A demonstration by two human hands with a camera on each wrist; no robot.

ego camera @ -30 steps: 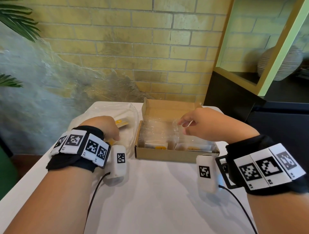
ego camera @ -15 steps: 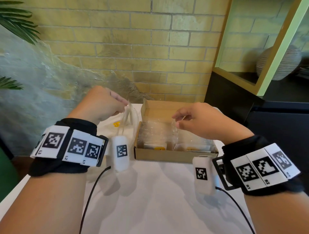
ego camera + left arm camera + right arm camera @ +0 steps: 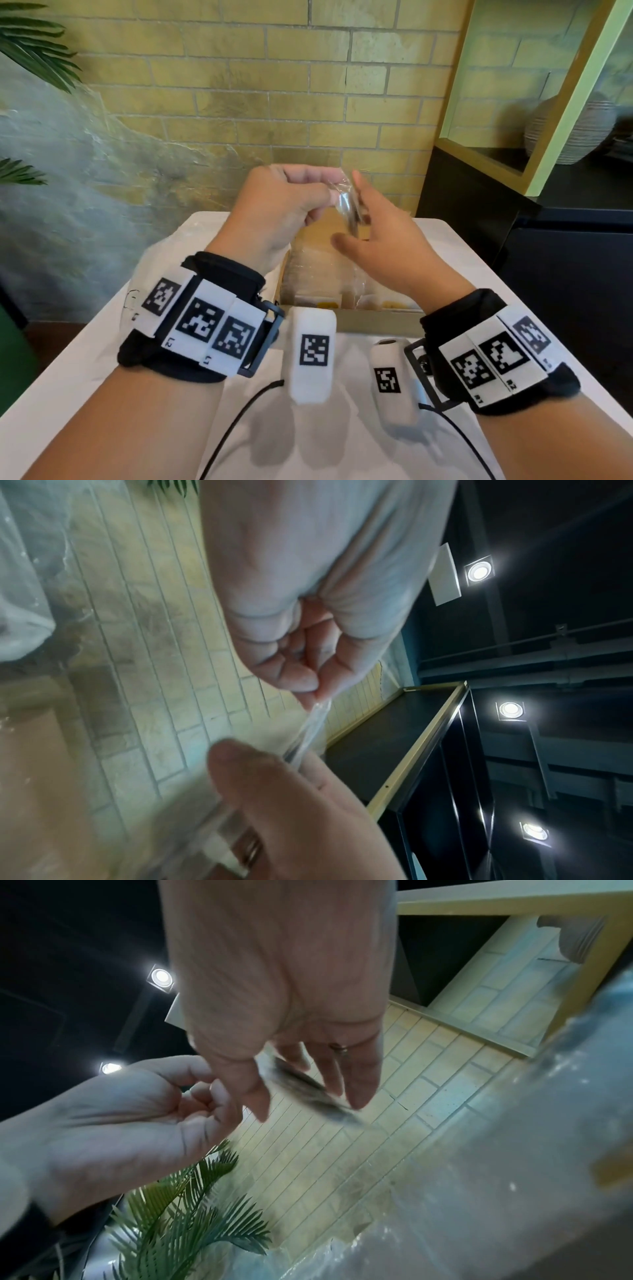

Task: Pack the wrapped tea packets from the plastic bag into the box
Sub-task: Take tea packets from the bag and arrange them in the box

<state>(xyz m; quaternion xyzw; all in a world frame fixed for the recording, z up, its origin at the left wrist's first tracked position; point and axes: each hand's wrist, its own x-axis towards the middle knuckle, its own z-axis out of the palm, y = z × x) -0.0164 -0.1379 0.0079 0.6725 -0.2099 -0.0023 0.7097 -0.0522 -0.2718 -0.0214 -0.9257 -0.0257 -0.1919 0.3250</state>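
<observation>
My left hand [image 3: 325, 200] pinches the top edge of a clear-wrapped tea packet [image 3: 344, 202] and holds it in the air above the open cardboard box [image 3: 376, 323]. My right hand [image 3: 347, 222] is beside the packet, thumb below and straight fingers behind it, not clearly gripping. The left wrist view shows the pinch [image 3: 316, 693] on the packet's edge [image 3: 308, 729]. The packet [image 3: 308, 1093] is blurred in the right wrist view. Several wrapped packets [image 3: 329, 301] lie in the box. The plastic bag [image 3: 178, 250] lies left of the box, mostly hidden by my left arm.
The box and bag sit at the far end of a white table [image 3: 308, 445]. A black cabinet [image 3: 513, 257] stands close on the right, and a brick wall rises behind. Two cables trail from my wrists across the near table.
My left hand lifted a packet out of the bag and carried it right, above the box. My right hand rose from the box and opened beside the packet.
</observation>
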